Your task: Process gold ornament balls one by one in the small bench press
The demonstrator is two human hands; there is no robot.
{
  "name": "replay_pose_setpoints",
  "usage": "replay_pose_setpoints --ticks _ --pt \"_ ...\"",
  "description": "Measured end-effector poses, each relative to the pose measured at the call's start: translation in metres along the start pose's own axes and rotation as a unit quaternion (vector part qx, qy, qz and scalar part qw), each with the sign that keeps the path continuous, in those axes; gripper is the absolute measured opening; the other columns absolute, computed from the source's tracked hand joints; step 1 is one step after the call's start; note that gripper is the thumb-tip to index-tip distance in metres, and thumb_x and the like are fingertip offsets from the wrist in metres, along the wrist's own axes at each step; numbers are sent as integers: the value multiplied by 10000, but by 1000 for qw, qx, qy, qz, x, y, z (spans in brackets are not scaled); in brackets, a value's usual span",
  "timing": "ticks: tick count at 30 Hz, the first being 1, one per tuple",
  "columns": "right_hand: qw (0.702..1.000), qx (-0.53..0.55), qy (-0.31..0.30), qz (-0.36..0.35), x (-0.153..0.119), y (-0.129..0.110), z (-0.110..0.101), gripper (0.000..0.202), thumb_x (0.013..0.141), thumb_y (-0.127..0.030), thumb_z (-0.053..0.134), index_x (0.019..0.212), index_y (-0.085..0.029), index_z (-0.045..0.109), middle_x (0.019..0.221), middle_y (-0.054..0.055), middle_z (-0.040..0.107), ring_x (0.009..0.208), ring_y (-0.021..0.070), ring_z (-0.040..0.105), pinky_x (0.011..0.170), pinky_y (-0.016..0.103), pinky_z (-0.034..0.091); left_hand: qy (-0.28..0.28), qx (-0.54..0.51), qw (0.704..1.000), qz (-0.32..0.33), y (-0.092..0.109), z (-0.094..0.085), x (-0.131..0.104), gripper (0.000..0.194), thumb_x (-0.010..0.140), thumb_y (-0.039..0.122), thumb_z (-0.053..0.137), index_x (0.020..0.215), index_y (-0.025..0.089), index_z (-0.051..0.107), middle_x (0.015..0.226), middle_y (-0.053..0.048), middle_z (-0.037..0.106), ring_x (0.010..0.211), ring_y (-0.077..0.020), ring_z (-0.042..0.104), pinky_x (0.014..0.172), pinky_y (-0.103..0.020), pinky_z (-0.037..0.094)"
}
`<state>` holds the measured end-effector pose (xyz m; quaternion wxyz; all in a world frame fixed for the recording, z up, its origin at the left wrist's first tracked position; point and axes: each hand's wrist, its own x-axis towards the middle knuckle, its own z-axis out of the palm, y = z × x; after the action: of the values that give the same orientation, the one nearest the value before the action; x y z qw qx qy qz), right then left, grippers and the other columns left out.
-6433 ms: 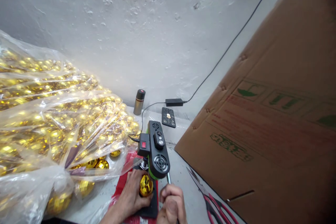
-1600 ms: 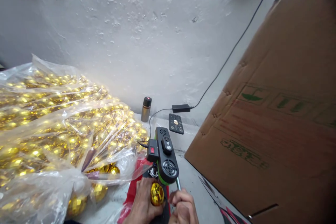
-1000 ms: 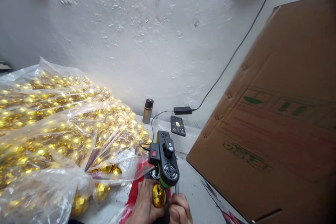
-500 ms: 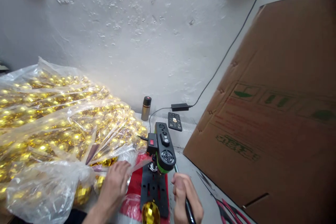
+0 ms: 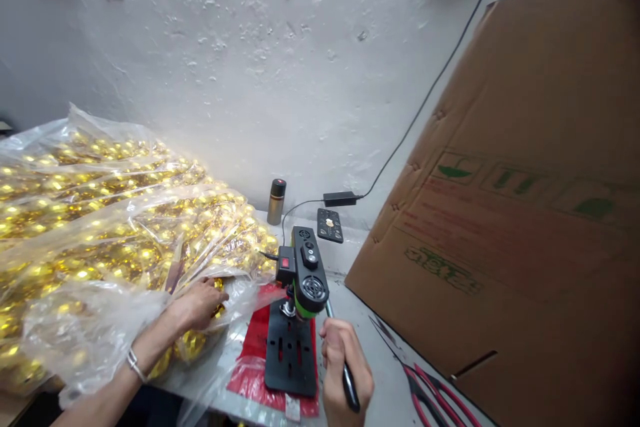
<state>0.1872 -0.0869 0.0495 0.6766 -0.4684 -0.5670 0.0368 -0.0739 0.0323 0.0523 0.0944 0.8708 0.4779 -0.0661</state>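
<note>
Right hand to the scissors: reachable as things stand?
Probably yes, but it would have to let go first: the right hand is closed around the lever. The scissors lie to its right, with nothing visible in between.

Workshop (lever machine (image 5: pixel 309 270), bagged baubles (image 5: pixel 115 227))

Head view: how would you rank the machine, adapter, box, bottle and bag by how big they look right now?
1. Box, running out of the picture
2. Bag, also cut off at the edge
3. Machine
4. Bottle
5. Adapter, only somewhat smaller than the bottle
</note>
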Motion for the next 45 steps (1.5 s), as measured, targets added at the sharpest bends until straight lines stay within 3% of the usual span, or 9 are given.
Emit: replay_pose_setpoints --ticks 5,13,16,21,24,30,34,39,45 --pt "1000 -22 8 -14 5 -7 1 297 1049 -225 458 773 -218 568 716 -29 553 497 77 456 480 191 390 44 -52 998 8 -2 2 -6 254 704 109 612 853 252 760 883 -85 793 1019 -323 695 1001 -401 467" --pt "999 -35 5 -27 6 -9 0 276 1045 -193 455 796 -219 572 730 -27 569 549 78 533 525 168 435 100 -134 986 -7 4 16 2 365 684 77 610 1003 185 751 895 -31 780 917 -267 716 925 -305 486" --pt "999 -32 1 -40 6 -9 0 260 1040 -168 450 812 -223 562 732 -34 565 563 75 539 541 159 442 180 -237 955 -15 11 15 3 322 738 151 625 1035 176 747 898 13 771 914 -249 714 868 -252 489" --pt "999 -22 3 -34 13 -15 0 280 1041 -163 439 789 -223 547 712 -41 557 540 72 514 520 159 426 286 -485 824 -66 31 4 -3 337 717 300 770 1029 173 759 899 24 770 909 -248 692 848 -267 502" --pt "1000 -24 0 -7 25 -25 -1 328 1052 -209 438 735 -220 525 648 -47 514 508 80 476 495 177 404 239 -638 726 -91 54 14 -6 466 710 394 830 1108 176 723 856 -1 758 787 -218 684 741 -278 535" --pt "999 -45 -17 -5 44 -37 -3 381 1054 -274 438 681 -225 503 601 -48 465 496 95 450 483 203 384 139 -879 436 -135 105 67 4 310 809 370 828 1024 179 712 921 -57 803 798 -198 756 723 -261 598" --pt "998 -56 -19 -14 42 -37 -3 377 1054 -241 430 682 -223 495 604 -54 469 506 86 458 491 188 388 125 -915 316 -217 126 79 13 229 994 229 622 1202 139 658 847 -67 810 670 -169 767 629 -227 618" --pt "998 -49 -17 -28 37 -35 -3 357 1051 -202 432 700 -220 494 621 -56 487 520 77 463 502 176 390 91 -939 243 -227 137 62 11 356 1097 213 407 1400 56 511 817 -107 803 626 -168 775 579 -211 628" --pt "999 -38 -22 -27 36 -31 -3 314 1049 -205 456 747 -214 537 679 -33 571 607 83 582 570 168 458 67 -944 240 -217 132 76 5 341 1078 287 475 1266 40 618 838 -146 804 627 -168 764 606 -225 632"
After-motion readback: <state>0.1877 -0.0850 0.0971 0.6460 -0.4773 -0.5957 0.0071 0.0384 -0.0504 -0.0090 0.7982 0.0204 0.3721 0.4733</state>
